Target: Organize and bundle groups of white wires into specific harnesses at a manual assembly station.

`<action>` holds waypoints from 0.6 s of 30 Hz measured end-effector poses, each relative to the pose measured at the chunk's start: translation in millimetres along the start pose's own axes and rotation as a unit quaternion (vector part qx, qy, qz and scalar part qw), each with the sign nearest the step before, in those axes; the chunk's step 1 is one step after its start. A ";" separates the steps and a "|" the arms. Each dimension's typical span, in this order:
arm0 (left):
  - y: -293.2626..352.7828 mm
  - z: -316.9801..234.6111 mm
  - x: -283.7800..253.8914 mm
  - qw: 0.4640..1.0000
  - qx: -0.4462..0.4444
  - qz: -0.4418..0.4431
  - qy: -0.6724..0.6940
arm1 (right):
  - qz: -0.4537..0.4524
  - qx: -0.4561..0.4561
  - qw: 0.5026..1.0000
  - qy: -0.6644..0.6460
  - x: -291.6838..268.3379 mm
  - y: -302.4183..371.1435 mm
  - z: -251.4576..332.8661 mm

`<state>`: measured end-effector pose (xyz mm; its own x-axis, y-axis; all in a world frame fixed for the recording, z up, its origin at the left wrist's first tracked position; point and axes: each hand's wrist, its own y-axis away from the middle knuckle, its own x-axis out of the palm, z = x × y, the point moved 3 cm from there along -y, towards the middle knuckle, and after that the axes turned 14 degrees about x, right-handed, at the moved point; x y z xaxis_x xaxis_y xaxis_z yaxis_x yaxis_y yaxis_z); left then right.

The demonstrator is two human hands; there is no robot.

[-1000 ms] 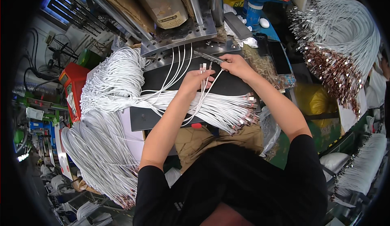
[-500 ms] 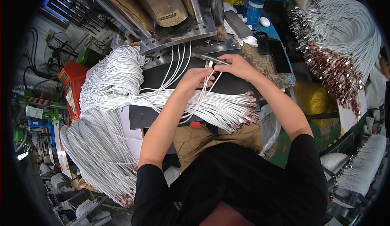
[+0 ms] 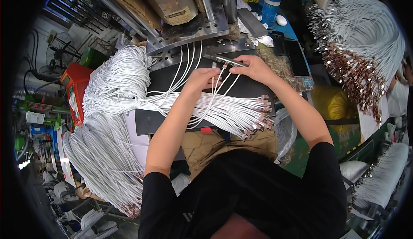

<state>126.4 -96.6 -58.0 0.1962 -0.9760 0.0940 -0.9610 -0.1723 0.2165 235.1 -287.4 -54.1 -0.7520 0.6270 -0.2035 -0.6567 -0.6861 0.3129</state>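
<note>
My left hand [image 3: 201, 80] pinches a white cable [image 3: 214, 83] just below its pale connector end, which points upward between thumb and fingers. Closed around the right end of a narrow dark metal bar [image 3: 229, 61] is my right hand [image 3: 256, 70]. Other cables run up to the bar's near edge, close to my right thumb. Beneath both hands a fan of white cables [image 3: 228, 114] lies across a black board [image 3: 150, 123], their copper-coloured connector ends toward the right. Several more cables [image 3: 188, 67] reach under the metal press [image 3: 189, 39] behind.
A thick coil of white cables [image 3: 118, 78] sits at the left, with another bundle [image 3: 105, 157] hanging nearer me. A red box [image 3: 75, 84] stands beyond. At right are a dark phone-like slab [image 3: 297, 58], a blue bottle [image 3: 270, 12] and a large hanging cable bundle [image 3: 365, 37].
My left hand has drawn slightly left, away from the bar, with a cable connector now standing up from its fingers. The bar in my right hand has turned slightly and shows more of its length.
</note>
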 end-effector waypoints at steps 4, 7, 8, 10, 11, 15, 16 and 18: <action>-2.5 -0.4 -15.1 0.998 -0.034 0.036 -0.028 | 0.007 0.016 1.000 -0.026 -2.3 -1.2 -1.2; -7.9 0.2 -20.6 0.995 -0.050 0.083 -0.037 | 0.033 0.000 0.999 -0.034 -2.8 -1.0 -2.6; -9.4 -0.1 -21.0 0.994 -0.051 0.088 -0.036 | 0.030 -0.007 0.999 -0.019 -3.1 -0.5 -2.5; -9.9 -0.8 -17.5 0.993 -0.059 0.092 -0.036 | 0.029 -0.015 0.999 0.007 -2.4 1.6 -0.2; -8.9 -2.0 -14.9 0.994 -0.059 0.087 -0.032 | 0.034 -0.018 0.999 0.005 -1.8 2.9 2.3; 1.4 -12.2 -4.1 0.994 -0.037 0.061 -0.089 | 0.038 0.002 0.999 0.039 1.3 7.4 16.6; 4.5 -17.3 -3.8 0.986 -0.013 0.054 -0.157 | 0.003 0.026 0.992 0.122 -0.1 7.4 19.5; 10.1 -27.7 -6.8 0.974 0.010 0.046 -0.224 | -0.072 0.060 0.955 0.282 -3.9 4.8 24.8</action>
<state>120.8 -88.1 -29.5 0.0083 -0.9470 -0.3210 -0.9750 -0.0790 0.2079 236.3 -284.0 -28.7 -0.5865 0.3899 -0.7099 -0.7703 -0.5395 0.3401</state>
